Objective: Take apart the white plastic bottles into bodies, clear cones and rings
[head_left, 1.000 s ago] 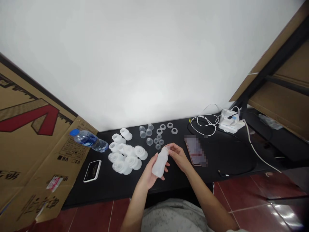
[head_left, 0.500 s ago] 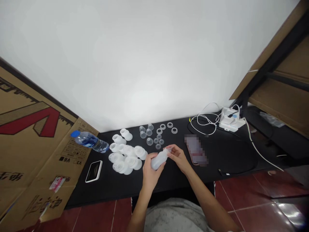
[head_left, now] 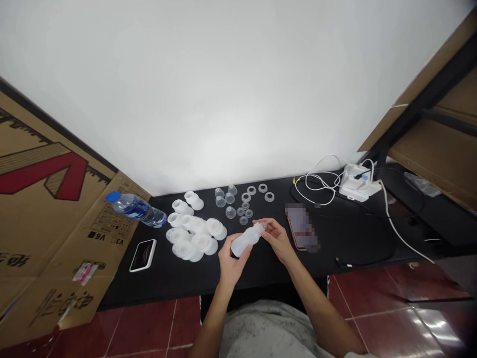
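**Held bottle: light, slick, take it round the body**

Both hands loaded. Left hand (head_left: 231,261) wraps the lower body of a white bottle (head_left: 243,241); right hand (head_left: 276,239) pinches a clear cap (head_left: 264,226) at its neck. Bottle is off the black table (head_left: 179,286), tilted, neck to 2 o'clock, base to 8.

Handling, my guess: thin plastic, near weightless, smooth, gives a bit if squeezed. Not fragile. Body for support, neck rim for control; easy pressure. Cap looks thin, hold by the edge.

Clock from the bottle: small clear discs (head_left: 243,213) at 12, spare domes (head_left: 225,196) at 11, rings (head_left: 257,192) near 1, loose white bottles (head_left: 196,228) at 9–10.

Writing: carton (head_left: 40,214) at 9 has "V6" and "V3", upside down; other characters too unclear. Water bottle (head_left: 136,209) label at 10: blue, unreadable. Phone (head_left: 301,226) at 2–3: pixelated.
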Demonstrator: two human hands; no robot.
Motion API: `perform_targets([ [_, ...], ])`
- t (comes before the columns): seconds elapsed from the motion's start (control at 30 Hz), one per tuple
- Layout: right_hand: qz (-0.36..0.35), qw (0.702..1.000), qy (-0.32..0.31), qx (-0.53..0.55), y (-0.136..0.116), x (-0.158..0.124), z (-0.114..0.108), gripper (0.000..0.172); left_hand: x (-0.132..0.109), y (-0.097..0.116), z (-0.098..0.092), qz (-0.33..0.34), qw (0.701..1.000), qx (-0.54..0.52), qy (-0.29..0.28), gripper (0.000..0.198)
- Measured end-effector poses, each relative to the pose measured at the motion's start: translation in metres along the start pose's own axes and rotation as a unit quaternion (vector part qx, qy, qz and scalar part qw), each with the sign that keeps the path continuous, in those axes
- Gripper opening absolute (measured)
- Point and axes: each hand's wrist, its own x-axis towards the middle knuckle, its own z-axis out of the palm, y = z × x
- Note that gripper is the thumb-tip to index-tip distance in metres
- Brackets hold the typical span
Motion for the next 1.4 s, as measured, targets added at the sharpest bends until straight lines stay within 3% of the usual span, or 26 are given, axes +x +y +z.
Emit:
perform_targets([
  [0.27, 0.025, 0.997, -0.077, 0.01, -0.001, -0.003, -0.003, 0.039, -0.003, 0.003, -0.003, -0.055, 0.995, -0.085, 0.026, 0.038],
  [0.47, 0.016, 1.0, -0.006, 0.006, 0.005, -0.001, -0.004, 0.039, 0.0, 0.002, 0.005, 0.043, 0.999, -0.013, 0.026, 0.054],
  [0.63, 0.022, 0.999, 0.031, 0.008, 0.008, 0.001, -0.005, 0.046, 0.002, -0.006, 0.009, 0.121, 0.991, 0.01, 0.056, 0.04],
  [0.77, 0.027, 0.999, 0.019, 0.003, 0.006, 0.0, -0.005, 0.045, 0.003, -0.003, 0.004, 0.054, 0.998, 0.013, 0.042, 0.044],
  [0.93, 0.024, 0.999, -0.026, 0.01, 0.0, -0.003, -0.005, 0.04, 0.001, 0.001, -0.004, -0.029, 0.999, -0.011, 0.007, 0.034],
  [1.07, 0.024, 0.999, -0.046, 0.002, 0.001, -0.004, -0.005, 0.044, -0.004, -0.005, -0.002, -0.059, 0.997, -0.049, 0.02, 0.049],
  [1.2, 0.009, 1.0, 0.02, 0.01, 0.005, -0.002, -0.005, 0.042, -0.007, -0.005, 0.007, -0.019, 1.0, -0.016, 0.012, 0.071],
  [1.33, 0.008, 0.998, 0.058, 0.003, 0.007, 0.0, -0.007, 0.041, -0.002, 0.002, 0.01, 0.06, 0.998, 0.009, 0.005, 0.05],
  [1.4, 0.009, 0.998, 0.055, -0.003, 0.007, 0.0, -0.007, 0.042, 0.0, 0.006, 0.008, 0.067, 0.997, 0.019, 0.012, 0.045],
])
